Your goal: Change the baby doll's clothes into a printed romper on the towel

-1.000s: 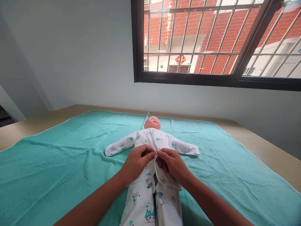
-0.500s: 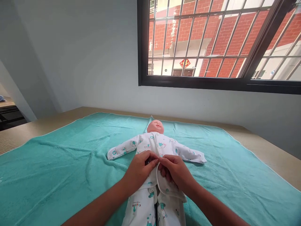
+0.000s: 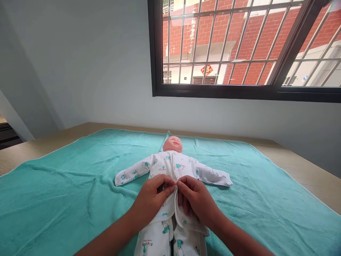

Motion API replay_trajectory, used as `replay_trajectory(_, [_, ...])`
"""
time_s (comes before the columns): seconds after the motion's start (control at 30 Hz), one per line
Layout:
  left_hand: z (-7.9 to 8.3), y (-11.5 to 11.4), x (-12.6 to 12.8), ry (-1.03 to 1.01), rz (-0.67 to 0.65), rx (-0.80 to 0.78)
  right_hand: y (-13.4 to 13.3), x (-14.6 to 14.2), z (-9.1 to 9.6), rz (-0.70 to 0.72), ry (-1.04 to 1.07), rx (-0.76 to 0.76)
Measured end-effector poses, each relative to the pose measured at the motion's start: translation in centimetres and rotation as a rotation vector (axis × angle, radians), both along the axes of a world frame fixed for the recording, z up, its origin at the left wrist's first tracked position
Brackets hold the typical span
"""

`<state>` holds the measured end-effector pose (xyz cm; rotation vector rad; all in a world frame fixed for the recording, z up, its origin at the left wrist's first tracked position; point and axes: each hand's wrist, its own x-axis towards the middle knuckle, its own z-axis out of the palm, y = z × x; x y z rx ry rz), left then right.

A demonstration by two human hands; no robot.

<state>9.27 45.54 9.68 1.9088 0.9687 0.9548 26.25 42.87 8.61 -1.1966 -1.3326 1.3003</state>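
A baby doll (image 3: 172, 144) lies on its back in the lower middle of the frame, dressed in a white printed sleepsuit (image 3: 170, 167). Its long axis runs straight up and down the picture: the head points toward the top of the frame and the far wall, the legs come down toward me and run off the bottom edge. The sleeves stretch out flat to the left and right, making a cross shape.

My left hand (image 3: 150, 201) and my right hand (image 3: 197, 202) rest on the doll's belly, side by side, fingertips meeting at the middle seam of the sleepsuit. The fingers of both hands are closed, pinching the two front edges of the cloth together at one spot. Below that spot the right front flap (image 3: 186, 222) hangs loose and open.

The doll lies on a teal towel (image 3: 66, 185), spread wide and lightly creased, covering most of a pale wood-grain worktop (image 3: 301, 163) that shows as a bare strip along the far and right sides.

Behind it stands a plain pale grey wall (image 3: 93, 64). In the upper right of the frame a dark-framed window (image 3: 154, 53) with metal bars looks out on a red brick building.
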Motion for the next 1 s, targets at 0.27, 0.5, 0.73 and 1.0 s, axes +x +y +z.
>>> replay_trajectory(0.27, [0.0, 0.0, 0.1, -0.029, 0.031, -0.026, 0.1, 0.4, 0.2, 0.018, -0.014, -0.076])
replay_trajectory(0.5, [-0.1, -0.2, 0.5, -0.005, 0.078, 0.018, 0.1, 0.4, 0.5, 0.033, -0.026, -0.072])
replay_trajectory(0.73, [0.1, -0.3, 0.4, 0.036, 0.083, 0.037, -0.2, 0.0, -0.3, -0.008, -0.063, -0.012])
replay_trajectory(1.0, [0.4, -0.9, 1.2, 0.077, 0.144, 0.039, -0.4, -0.5, -1.2, -0.142, -0.378, 0.223])
